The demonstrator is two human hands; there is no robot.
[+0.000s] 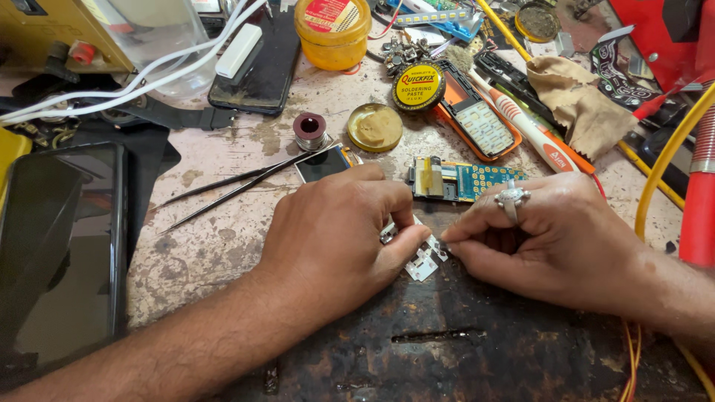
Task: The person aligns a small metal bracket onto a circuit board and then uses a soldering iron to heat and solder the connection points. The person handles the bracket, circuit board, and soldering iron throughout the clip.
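Small metal part (421,262), silvery-white and angular, sits pinched between both hands over the dark scorched patch of the workbench (223,246). Left hand (339,231) curls knuckles-up, thumb and fingertips clamped on the part's left edge. Right hand (547,231), ring on one finger, pinches the right edge with thumb and forefinger. Just behind lies a blue circuit board (465,179); black tweezers (238,186) lie to the left.

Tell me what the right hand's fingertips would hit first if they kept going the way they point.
The right hand points left, fingertips pinched at the small white metal part. That part comes first, they look to be touching it already, and just beyond it are the left hand's fingers, gripping the same piece.
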